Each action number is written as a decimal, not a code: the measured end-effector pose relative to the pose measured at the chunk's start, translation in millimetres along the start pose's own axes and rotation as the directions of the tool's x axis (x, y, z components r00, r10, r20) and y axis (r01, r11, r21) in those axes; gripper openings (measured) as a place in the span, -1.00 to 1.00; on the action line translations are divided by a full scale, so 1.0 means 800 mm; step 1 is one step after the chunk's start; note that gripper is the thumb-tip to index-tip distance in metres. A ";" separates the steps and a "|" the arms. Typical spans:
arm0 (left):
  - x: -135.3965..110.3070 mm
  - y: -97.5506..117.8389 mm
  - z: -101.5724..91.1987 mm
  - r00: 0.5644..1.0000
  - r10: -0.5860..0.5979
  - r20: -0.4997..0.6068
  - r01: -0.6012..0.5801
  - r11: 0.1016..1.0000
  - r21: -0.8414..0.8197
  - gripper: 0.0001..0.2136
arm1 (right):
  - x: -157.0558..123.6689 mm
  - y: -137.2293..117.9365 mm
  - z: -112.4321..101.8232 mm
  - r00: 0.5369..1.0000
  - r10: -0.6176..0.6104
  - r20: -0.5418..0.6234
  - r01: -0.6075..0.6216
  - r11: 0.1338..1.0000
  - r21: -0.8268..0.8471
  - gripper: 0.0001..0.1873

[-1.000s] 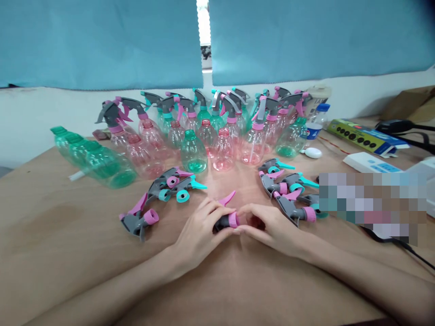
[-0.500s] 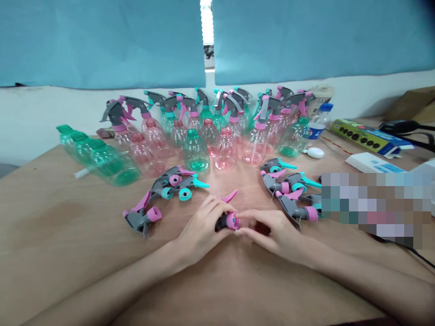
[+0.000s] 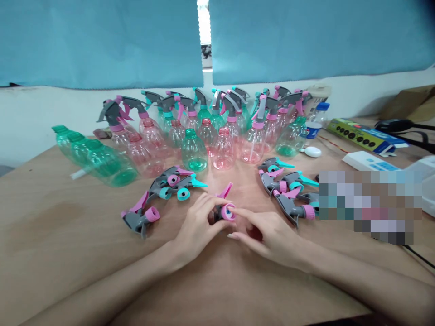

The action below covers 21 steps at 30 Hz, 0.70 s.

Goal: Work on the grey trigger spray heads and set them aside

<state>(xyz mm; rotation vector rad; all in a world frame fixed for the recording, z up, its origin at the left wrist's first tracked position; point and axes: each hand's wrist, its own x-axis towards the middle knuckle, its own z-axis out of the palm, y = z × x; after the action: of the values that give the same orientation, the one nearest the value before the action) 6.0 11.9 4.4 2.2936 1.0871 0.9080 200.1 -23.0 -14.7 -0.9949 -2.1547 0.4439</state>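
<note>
Grey plastic spray-trigger head [image 3: 224, 212] with pink collar and pink lever is gripped in the left hand [image 3: 197, 226], fingers closed round it, low over the brown wooden table [image 3: 68, 235], centre front. Its collar is touched by the index fingertip of the right hand [image 3: 268, 233], which is otherwise loose with nothing clasped. Loose trigger heads [image 3: 170, 185] are scattered either side, with clear pink and green plastic bottles [image 3: 193, 151] behind.

Blue curtains [image 3: 102, 40] w/ bright gap, white wall [image 3: 34, 113], wooden table [image 3: 50, 226].

sprayer head [image 3: 224, 210]: grey, pink collar, pink trigger | bottle [image 3: 193, 153] behind sprayer head: clear green | table [image 3: 50, 217]: tan | curtain [image 3: 102, 40]: teal
</note>
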 end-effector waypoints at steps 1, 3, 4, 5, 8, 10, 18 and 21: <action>0.000 0.001 0.000 1.000 -0.008 -0.003 0.008 1.000 -0.004 -0.82 | -0.001 0.000 0.000 1.000 -0.012 -0.019 0.011 0.999 -0.047 -0.56; 0.001 0.001 -0.001 1.000 -0.007 0.001 0.007 1.000 -0.024 -0.83 | -0.002 0.000 0.000 0.998 -0.023 -0.053 0.016 0.992 -0.126 -0.57; 0.001 0.001 -0.001 1.000 0.002 0.005 -0.002 0.999 -0.040 -0.82 | -0.002 -0.001 -0.001 0.997 -0.025 -0.067 0.015 0.988 -0.152 -0.58; 0.002 0.001 -0.001 1.000 0.014 0.008 -0.014 0.998 -0.058 -0.81 | -0.003 -0.002 -0.001 0.997 -0.025 -0.076 0.012 0.987 -0.163 -0.58; 0.002 -0.001 -0.001 0.998 0.052 0.019 -0.050 0.994 -0.095 -0.81 | -0.003 -0.004 -0.003 0.999 0.017 -0.041 -0.020 0.997 -0.072 -0.60; 0.001 -0.002 -0.001 0.996 0.084 0.029 -0.081 0.991 -0.104 -0.81 | -0.003 -0.004 -0.005 0.998 0.068 0.002 -0.068 0.997 0.040 -0.60; 0.001 -0.001 -0.002 0.989 0.081 0.120 -0.067 0.992 -0.111 -0.81 | 0.001 0.004 -0.003 0.989 0.146 0.028 -0.149 0.973 0.177 -0.73; 0.002 -0.002 -0.001 0.989 0.074 0.124 -0.063 0.994 -0.089 -0.83 | 0.001 0.008 -0.001 0.986 0.166 0.014 -0.166 0.972 0.169 -0.76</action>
<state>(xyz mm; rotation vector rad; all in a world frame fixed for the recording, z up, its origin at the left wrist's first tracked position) 5.0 14.2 4.5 2.2970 0.9041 0.8053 203.2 -18.5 -17.3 -1.0810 -2.0035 0.6958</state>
